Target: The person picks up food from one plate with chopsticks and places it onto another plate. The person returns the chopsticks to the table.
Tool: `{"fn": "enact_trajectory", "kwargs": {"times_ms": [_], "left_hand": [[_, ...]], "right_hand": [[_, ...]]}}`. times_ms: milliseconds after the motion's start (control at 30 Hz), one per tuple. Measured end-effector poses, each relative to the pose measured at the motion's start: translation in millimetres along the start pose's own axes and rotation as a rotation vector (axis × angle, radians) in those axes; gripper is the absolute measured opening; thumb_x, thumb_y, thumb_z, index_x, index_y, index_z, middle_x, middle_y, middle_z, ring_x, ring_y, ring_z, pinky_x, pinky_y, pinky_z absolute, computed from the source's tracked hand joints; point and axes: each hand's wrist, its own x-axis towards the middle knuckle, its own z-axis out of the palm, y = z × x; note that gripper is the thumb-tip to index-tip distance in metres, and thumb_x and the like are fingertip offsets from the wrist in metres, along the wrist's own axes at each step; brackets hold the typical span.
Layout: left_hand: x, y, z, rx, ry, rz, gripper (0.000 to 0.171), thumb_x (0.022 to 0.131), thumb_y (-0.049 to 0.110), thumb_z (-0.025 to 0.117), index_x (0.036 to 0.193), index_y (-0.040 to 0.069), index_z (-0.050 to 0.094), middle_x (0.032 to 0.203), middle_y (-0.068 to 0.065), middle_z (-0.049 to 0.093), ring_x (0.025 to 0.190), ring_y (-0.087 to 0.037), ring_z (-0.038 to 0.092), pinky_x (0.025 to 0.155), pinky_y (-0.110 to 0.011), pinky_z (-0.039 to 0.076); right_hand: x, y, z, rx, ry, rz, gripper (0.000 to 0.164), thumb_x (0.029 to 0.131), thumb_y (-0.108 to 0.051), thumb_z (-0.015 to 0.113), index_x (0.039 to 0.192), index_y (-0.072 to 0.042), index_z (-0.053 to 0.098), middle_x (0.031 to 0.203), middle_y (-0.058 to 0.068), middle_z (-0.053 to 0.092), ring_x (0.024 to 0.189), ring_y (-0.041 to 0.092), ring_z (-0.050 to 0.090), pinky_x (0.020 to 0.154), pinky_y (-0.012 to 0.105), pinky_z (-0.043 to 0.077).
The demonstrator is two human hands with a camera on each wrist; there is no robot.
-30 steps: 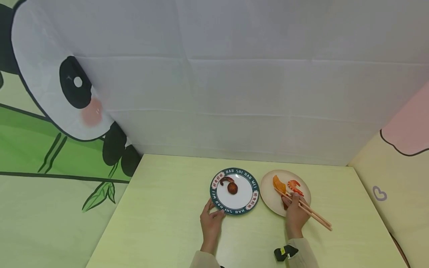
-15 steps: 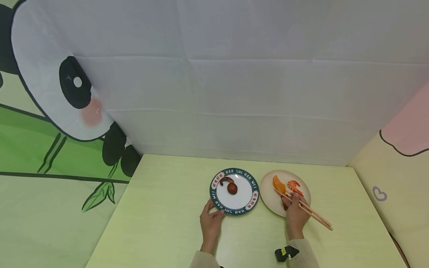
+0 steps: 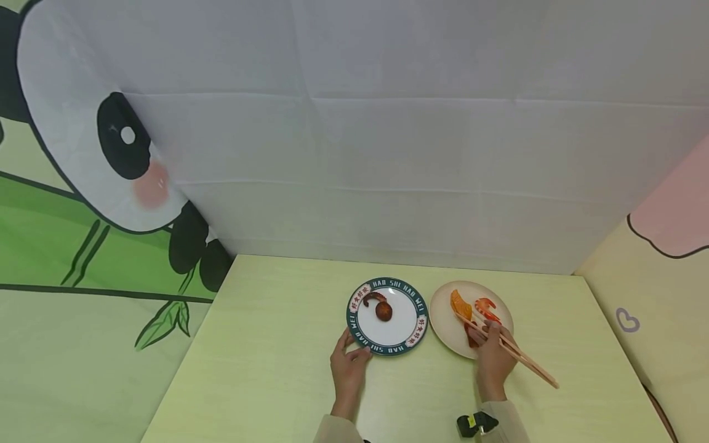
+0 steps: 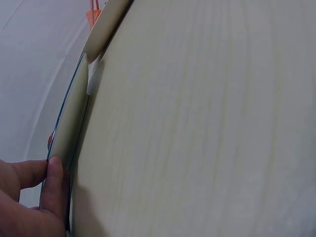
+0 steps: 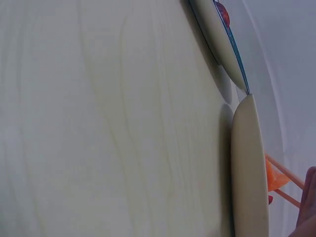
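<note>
My left hand (image 3: pixel 349 369) pinches the near left rim of a white plate (image 3: pixel 410 314) with a green lettered border. On that plate lie a curled dark-brown piece (image 3: pixel 374 298) and a round brown ball (image 3: pixel 384 311). Wooden chopsticks (image 3: pixel 520 354) are held in my right hand (image 3: pixel 493 363), over the near right side of a cream plate (image 3: pixel 443 332). Their tips are at an orange wedge-shaped food piece (image 3: pixel 460 303); the right wrist view has the sticks on either side of the orange piece (image 5: pixel 276 177). Close by lie a shrimp (image 3: pixel 487 309) and a dark-red piece (image 3: pixel 472 335), partly hidden by the hand.
Both plates stand side by side on a pale yellow table (image 3: pixel 277 344), their rims close together. A white sheet (image 3: pixel 388 154) rises behind the table's back edge. Printed cloth (image 3: pixel 83 344) hangs at the left, and a pale wall (image 3: pixel 626 289) stands at the right.
My right hand has shifted slightly right and toward me, and the chopsticks' back ends have swung the same way. More of the dark-red piece shows. My left hand and the plates have stayed put.
</note>
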Motion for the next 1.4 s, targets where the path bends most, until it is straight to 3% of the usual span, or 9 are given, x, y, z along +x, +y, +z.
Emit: {"fn": "enact_trajectory", "kwargs": {"times_ms": [233,500,700,1100,1300,1400], "left_hand": [[0.0,-0.4,-0.9,0.003,-0.004,0.009,0.072,0.083,-0.013,0.073,0.151,-0.007,0.050,0.127,-0.023,0.058,0.090,-0.025,0.072,0.070,-0.023,0.062],[0.7,-1.8,-1.3,0.011,-0.002,0.012,0.073,0.083,-0.012,0.074,0.151,-0.007,0.050,0.127,-0.023,0.060,0.089,-0.025,0.072,0.069,-0.022,0.061],[1.1,-2.7,-0.6,0.029,-0.001,0.011,0.071,0.085,-0.010,0.075,0.151,-0.005,0.051,0.127,-0.021,0.060,0.089,-0.023,0.072,0.070,-0.021,0.061],[1.2,-1.1,0.6,0.018,-0.003,-0.007,0.071,0.086,-0.011,0.074,0.152,-0.005,0.050,0.129,-0.023,0.059,0.089,-0.022,0.072,0.071,-0.024,0.062],[1.8,-1.7,0.6,0.009,-0.004,0.001,0.072,0.084,-0.012,0.074,0.152,-0.006,0.050,0.128,-0.023,0.059,0.089,-0.023,0.072,0.070,-0.024,0.062],[1.9,-2.0,0.4,0.002,-0.004,0.002,0.073,0.083,-0.012,0.074,0.152,-0.007,0.050,0.128,-0.024,0.060,0.089,-0.023,0.072,0.070,-0.023,0.062]], "right_hand": [[-4,-6,0,-0.018,0.016,-0.013,0.036,0.111,-0.015,0.053,0.125,0.016,0.064,0.093,0.002,0.066,0.068,-0.005,0.071,0.068,0.014,0.059],[-7,-13,1,0.111,0.018,-0.043,0.029,0.109,-0.010,0.055,0.114,0.016,0.065,0.085,0.000,0.070,0.065,0.002,0.073,0.065,0.017,0.061],[-11,-19,4,0.135,0.019,-0.071,0.031,0.109,-0.011,0.056,0.115,0.019,0.064,0.087,0.004,0.071,0.065,0.003,0.074,0.065,0.018,0.061],[-16,-19,10,0.127,-0.018,-0.096,0.041,0.109,-0.019,0.058,0.116,0.021,0.063,0.084,-0.006,0.070,0.067,0.002,0.075,0.066,0.019,0.061],[-19,-18,12,0.145,-0.045,-0.100,0.027,0.108,-0.022,0.060,0.105,0.002,0.073,0.085,-0.003,0.075,0.067,0.004,0.075,0.063,0.019,0.061],[-22,-19,13,0.130,-0.060,-0.102,0.028,0.108,-0.021,0.060,0.106,0.003,0.073,0.086,0.000,0.076,0.067,0.004,0.075,0.062,0.019,0.061]]}}
